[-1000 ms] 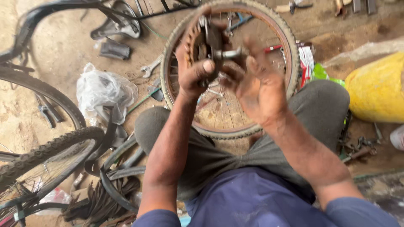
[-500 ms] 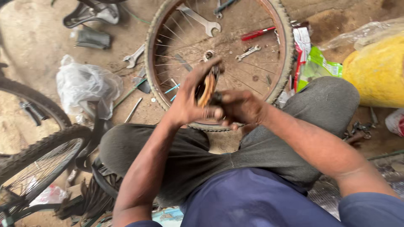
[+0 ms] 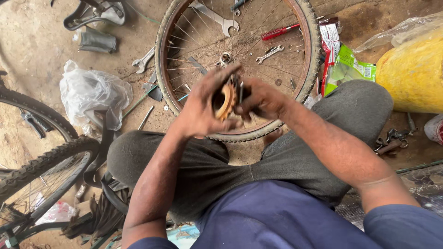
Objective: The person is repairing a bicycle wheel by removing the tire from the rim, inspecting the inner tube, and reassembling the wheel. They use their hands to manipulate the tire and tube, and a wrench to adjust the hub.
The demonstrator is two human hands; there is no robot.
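Note:
A rusty toothed sprocket (image 3: 226,102) stands on edge between my two hands, above my knees. My left hand (image 3: 202,108) cups it from the left, fingers spread over its top. From the right, my right hand (image 3: 261,98) presses a thin dark metal tool (image 3: 241,92) against the sprocket's face. Beyond the hands a spoked bicycle wheel (image 3: 162,69) lies flat on the dirt floor.
Spanners (image 3: 143,60), a red-handled screwdriver (image 3: 279,32) and small parts lie in and around the wheel. A white plastic bag (image 3: 92,94) is at the left, a yellow sack (image 3: 413,74) at the right, another bicycle tyre (image 3: 39,168) at lower left, snack wrappers (image 3: 344,64) near my right knee.
My hands have come down and toward me with the sprocket, which turned from face-on to edge-on. The view has tilted so the wheel lies higher in frame.

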